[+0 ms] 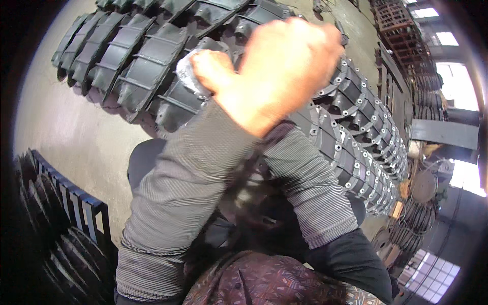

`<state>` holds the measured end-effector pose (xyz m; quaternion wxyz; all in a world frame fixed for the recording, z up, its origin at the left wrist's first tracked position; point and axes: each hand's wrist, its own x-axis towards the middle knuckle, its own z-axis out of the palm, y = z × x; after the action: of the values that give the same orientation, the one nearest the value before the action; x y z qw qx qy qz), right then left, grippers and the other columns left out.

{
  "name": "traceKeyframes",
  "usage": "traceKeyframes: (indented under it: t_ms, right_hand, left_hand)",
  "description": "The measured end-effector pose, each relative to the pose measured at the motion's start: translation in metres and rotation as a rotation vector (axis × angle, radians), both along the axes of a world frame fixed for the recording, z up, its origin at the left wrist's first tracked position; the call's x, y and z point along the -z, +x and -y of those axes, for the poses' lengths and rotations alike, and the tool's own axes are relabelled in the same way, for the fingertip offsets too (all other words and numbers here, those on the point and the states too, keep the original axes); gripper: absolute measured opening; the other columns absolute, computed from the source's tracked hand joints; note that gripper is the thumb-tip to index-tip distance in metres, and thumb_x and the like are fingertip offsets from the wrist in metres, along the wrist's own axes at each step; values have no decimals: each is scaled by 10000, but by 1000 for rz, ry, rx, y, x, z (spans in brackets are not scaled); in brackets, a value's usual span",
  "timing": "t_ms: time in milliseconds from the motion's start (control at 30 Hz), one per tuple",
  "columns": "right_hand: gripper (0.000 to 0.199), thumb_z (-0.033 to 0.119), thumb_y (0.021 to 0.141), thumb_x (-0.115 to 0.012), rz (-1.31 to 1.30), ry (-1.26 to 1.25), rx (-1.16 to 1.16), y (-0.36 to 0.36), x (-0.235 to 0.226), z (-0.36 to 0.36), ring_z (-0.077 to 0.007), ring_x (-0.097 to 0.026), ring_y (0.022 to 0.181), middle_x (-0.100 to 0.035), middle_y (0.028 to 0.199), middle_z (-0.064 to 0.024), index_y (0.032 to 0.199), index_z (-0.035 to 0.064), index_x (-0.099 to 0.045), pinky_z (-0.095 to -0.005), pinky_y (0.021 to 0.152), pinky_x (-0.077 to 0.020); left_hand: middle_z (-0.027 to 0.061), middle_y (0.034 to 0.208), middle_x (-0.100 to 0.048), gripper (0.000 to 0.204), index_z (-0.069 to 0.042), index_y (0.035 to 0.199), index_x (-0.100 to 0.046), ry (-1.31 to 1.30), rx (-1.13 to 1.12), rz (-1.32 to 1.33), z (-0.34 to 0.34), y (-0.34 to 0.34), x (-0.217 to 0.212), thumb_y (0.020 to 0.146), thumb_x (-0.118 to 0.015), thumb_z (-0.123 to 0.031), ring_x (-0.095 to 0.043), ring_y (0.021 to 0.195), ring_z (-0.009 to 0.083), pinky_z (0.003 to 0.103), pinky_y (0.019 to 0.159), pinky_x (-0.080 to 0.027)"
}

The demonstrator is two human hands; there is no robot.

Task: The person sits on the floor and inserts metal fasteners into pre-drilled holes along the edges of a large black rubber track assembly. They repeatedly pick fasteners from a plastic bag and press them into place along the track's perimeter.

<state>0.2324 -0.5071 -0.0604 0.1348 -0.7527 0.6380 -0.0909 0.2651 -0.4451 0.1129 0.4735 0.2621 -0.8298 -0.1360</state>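
Two hands meet high in the head view, raised close to the camera and blurred. The left hand [206, 68], its grey ribbed sleeve [178, 203] rising from the lower edge, has its fingers closed round a small crumpled silvery wad [185, 76], which looks like foil or a shiny wrapper; only its left part shows past the thumb. The right hand [284, 66] lies curled over and against the left, nearly a fist; whether its fingers also pinch the wad or hold something of their own cannot be told, as its back faces the camera.

By its creases, the wad is probably light, soft and easily crushed, with a slick surface. A gentle pinch across its bulk should hold it, while a hard squeeze would only flatten it further. Thin foil tears, so pulling at a loose edge looks risky.

Below the hands, on the concrete floor [66, 132], long rows of dark cast parts [132, 56] lean on one another like tiles, ribbed and curved. To the right runs a row of round flanged pieces [361, 132] with pale bolt holes. These look heavy, stiff and hard-edged, better gripped by the rim with both hands. A dark slatted rack [76, 208] of discs stands at the lower left, and more stacked castings [406, 30] fade toward bright windows at the far right.
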Motion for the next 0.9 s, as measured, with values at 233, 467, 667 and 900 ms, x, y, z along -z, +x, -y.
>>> traceKeyframes:
  t_ms: [233,467,667,900]
  right_hand:
    - [200,180,950,-598,183,-238,83,9,12,-5,-439,-676,965,-706,1018,-217,1033,39,-713,-487,818,-553]
    - [190,149,973,-587,663,-574,245,4,-4,-55,-471,-654,959,-694,1010,-236,1084,24,-677,-491,817,-541]
    - [200,42,978,-580,978,-369,513,-22,-15,-160,-320,-677,791,-658,944,-178,1156,-2,-659,-413,706,-543]
    - [268,114,989,-667,1004,-174,788,-90,-22,-231,-117,-672,782,-711,990,-81,1223,-14,-637,-277,676,-550]
  left_hand:
    - [199,710,-674,195,-3,851,-692,119,23,-130,12,15,-21,944,-709,-173,-686,660,382,434,615,-542]
    - [57,746,-701,222,-26,1032,-756,334,71,-40,10,17,-16,978,-713,-237,-662,661,113,272,626,-510]
    - [33,777,-702,250,-4,1104,-750,387,60,29,2,13,-10,1007,-704,-230,-640,699,65,225,637,-491]
    - [34,771,-708,214,-9,1074,-743,349,93,46,-5,-1,-9,1005,-707,-209,-656,688,71,216,650,-498]
